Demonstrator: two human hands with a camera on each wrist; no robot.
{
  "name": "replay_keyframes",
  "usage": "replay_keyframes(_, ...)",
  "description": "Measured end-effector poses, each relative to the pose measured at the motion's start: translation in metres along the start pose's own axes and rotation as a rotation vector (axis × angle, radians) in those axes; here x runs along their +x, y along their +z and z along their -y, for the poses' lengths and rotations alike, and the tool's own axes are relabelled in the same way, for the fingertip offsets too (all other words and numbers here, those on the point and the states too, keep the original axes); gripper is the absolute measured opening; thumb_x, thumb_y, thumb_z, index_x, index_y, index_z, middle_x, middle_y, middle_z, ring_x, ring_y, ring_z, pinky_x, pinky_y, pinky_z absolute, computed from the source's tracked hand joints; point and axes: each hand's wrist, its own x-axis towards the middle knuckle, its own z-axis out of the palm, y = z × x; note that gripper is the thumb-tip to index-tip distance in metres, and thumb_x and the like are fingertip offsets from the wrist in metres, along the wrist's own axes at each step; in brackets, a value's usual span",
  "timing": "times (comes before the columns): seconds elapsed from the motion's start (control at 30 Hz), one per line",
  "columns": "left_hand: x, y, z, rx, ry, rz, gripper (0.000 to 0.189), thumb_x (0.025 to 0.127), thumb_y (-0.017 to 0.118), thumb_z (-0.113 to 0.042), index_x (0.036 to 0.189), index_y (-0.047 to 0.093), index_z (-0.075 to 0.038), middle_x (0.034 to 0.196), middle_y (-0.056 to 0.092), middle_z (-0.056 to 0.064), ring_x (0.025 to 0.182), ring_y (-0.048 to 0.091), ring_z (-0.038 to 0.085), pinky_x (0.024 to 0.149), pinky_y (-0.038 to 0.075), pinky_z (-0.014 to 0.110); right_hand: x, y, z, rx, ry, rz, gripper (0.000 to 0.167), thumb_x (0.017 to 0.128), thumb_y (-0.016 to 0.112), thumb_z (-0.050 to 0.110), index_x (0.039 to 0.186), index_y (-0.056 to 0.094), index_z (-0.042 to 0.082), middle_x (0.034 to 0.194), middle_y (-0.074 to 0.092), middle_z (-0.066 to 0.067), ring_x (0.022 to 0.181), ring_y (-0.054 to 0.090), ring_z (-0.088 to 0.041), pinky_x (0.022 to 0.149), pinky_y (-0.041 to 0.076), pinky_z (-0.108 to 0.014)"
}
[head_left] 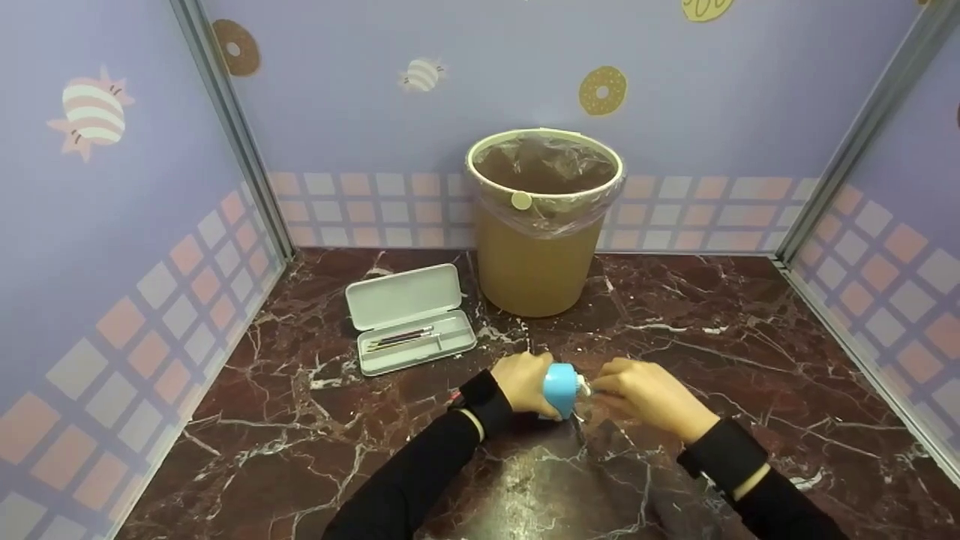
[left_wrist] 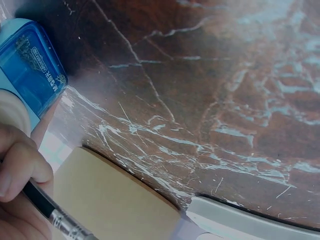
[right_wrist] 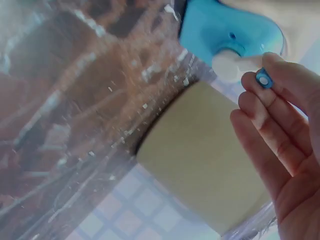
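Note:
My left hand grips a blue crank pencil sharpener, held just above the tabletop or on it; I cannot tell which. In the left wrist view its clear blue shavings box has shavings inside. A dark pencil with a silver band lies along the left palm, its front end hidden by the fingers. On the sharpener's other side, my right hand pinches the blue knob of the white crank between thumb and forefinger.
A hinged pencil case lies opened at the left, with several pencils in its tray. Behind the hands stands a tan bin lined with a clear bag. Patterned panels wall in the marbled table.

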Motion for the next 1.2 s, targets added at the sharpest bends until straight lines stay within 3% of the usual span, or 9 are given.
replay_keyframes(0.3, 0.0, 0.003, 0.003, 0.011, 0.004, -0.009, 0.072, 0.059, 0.093, -0.057, 0.108, 0.065, -0.013, 0.092, 0.075, 0.004, 0.078, 0.073, 0.018, 0.065, 0.058, 0.033, 0.015, -0.003, -0.011, -0.063, 0.04, -0.006, 0.013, 0.084, 0.081, 0.016, 0.096, 0.08, 0.011, 0.087, 0.071, -0.001, 0.077, 0.069, -0.017, 0.068, 0.058, -0.034)
replay_keyframes(0.67, -0.001, 0.001, 0.002, -0.022, 0.029, -0.001, 0.07, 0.061, 0.093, -0.055, 0.109, 0.065, -0.013, 0.091, 0.074, 0.002, 0.076, 0.072, 0.018, 0.063, 0.057, 0.032, 0.036, 0.019, -0.03, -0.15, 0.104, 0.006, 0.003, 0.084, 0.078, 0.009, 0.085, 0.078, 0.012, 0.083, 0.071, -0.004, 0.074, 0.067, -0.023, 0.063, 0.056, -0.041)
replay_keyframes(0.87, -0.001, 0.0, 0.001, 0.005, 0.034, -0.011, 0.07, 0.061, 0.093, -0.056, 0.108, 0.064, -0.013, 0.09, 0.074, 0.002, 0.076, 0.072, 0.018, 0.065, 0.058, 0.034, 0.037, 0.035, -0.035, -0.125, 0.142, 0.013, 0.006, 0.084, 0.077, 0.006, 0.082, 0.076, 0.011, 0.08, 0.071, -0.006, 0.067, 0.068, -0.026, 0.058, 0.054, -0.043)
replay_keyframes(1.2, -0.001, -0.001, 0.001, -0.004, 0.028, -0.002, 0.072, 0.061, 0.093, -0.057, 0.11, 0.065, -0.013, 0.091, 0.074, 0.002, 0.077, 0.071, 0.018, 0.065, 0.058, 0.033, 0.023, 0.059, -0.034, -0.097, 0.141, 0.065, 0.007, 0.084, 0.076, 0.005, 0.088, 0.078, 0.009, 0.089, 0.076, -0.01, 0.075, 0.072, -0.029, 0.063, 0.058, -0.045)
